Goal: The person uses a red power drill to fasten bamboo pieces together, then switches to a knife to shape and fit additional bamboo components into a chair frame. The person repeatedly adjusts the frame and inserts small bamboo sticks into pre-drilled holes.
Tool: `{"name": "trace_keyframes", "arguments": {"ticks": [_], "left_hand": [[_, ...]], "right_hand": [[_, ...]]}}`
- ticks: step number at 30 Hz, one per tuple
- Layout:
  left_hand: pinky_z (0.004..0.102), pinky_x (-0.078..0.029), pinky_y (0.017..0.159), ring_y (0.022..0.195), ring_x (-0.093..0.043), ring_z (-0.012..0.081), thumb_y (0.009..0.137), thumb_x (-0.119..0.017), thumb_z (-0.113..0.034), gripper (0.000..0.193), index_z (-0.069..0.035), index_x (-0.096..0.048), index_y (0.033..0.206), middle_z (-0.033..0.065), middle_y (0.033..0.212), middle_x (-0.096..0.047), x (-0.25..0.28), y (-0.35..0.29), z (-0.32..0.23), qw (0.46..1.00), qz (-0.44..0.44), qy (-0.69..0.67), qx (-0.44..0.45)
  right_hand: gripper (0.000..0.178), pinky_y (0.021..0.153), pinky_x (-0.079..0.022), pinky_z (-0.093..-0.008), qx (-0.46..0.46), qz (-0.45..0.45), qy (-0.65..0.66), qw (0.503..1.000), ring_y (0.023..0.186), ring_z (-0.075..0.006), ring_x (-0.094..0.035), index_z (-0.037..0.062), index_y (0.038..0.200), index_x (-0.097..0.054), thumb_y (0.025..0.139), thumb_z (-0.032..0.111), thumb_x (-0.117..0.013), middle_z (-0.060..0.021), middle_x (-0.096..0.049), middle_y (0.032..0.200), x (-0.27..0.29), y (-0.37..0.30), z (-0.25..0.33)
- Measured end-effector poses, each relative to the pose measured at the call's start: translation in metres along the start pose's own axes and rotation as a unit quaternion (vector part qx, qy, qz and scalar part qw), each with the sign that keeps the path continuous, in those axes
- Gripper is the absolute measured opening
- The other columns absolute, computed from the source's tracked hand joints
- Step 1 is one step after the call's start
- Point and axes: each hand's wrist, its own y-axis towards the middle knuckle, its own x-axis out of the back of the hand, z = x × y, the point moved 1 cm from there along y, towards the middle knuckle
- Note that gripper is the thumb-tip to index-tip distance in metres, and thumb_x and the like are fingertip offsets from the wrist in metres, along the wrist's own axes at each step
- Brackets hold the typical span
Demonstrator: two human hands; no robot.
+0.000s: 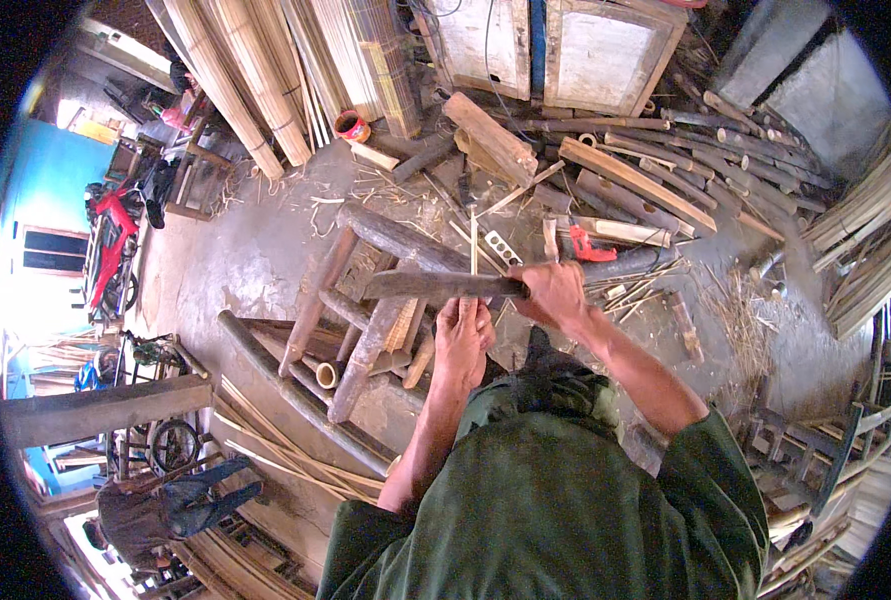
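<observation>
My right hand [553,295] is wrapped round the handle of a machete [435,285], whose broad dark blade points left, level across the front of me. Just under the blade, my left hand [463,335] is closed on a thin, pale bamboo strip [473,245]. The strip stands out beyond the fingers and passes behind the blade; whether the edge touches it I cannot tell. Below and to the left of the blade is a rough wooden trestle [365,350] made of round poles, with its top log [405,237] slanting behind the machete.
A white power strip [503,248] and a red tool [587,245] lie beyond my hands. Split bamboo and poles [655,190] are heaped at the far right; slats [250,85] lean at the back. Shavings litter the floor. Another person [165,510] is at the lower left.
</observation>
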Motion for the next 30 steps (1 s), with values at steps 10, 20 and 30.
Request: {"name": "trace_keyframes", "arguments": {"ticks": [10,20,30], "left_hand": [[0.0224,-0.022,0.043,0.048,-0.027,0.0053,0.1,-0.046,-0.027,0.022,-0.008,-0.052,0.093,-0.0067,0.06,-0.03,-0.011,-0.015,-0.013,0.994,-0.014,-0.041,0.105],[0.0225,-0.022,0.045,0.048,-0.026,0.0055,0.101,-0.045,-0.028,0.022,-0.009,-0.051,0.091,-0.0068,0.06,-0.029,-0.035,-0.007,-0.032,0.987,0.037,-0.08,0.133],[0.0198,-0.025,0.047,0.054,-0.031,0.0027,0.101,-0.045,-0.032,0.031,-0.003,-0.056,0.098,-0.0073,0.063,-0.033,-0.004,-0.017,-0.02,0.978,-0.003,0.186,0.098]], "right_hand": [[0.028,0.065,-0.055,-0.0451,-0.168,-0.071,0.069,0.981,0.071,-0.0342,-0.067,0.0057,0.09,-0.07,0.079,0.03,-0.061,-0.0165,-0.068,0.077,0.025,0.015,-0.074],[0.039,0.065,-0.053,-0.0455,0.007,-0.029,0.038,0.999,0.077,-0.0297,-0.069,0.0232,0.106,-0.068,0.068,0.031,-0.072,-0.0118,-0.07,0.086,0.007,0.027,-0.056],[0.028,0.057,-0.053,-0.0445,-0.121,-0.145,0.029,0.982,0.061,-0.032,-0.066,0.01,0.081,-0.07,0.079,0.036,-0.06,-0.0134,-0.066,0.066,0.026,0.019,-0.088]]}}
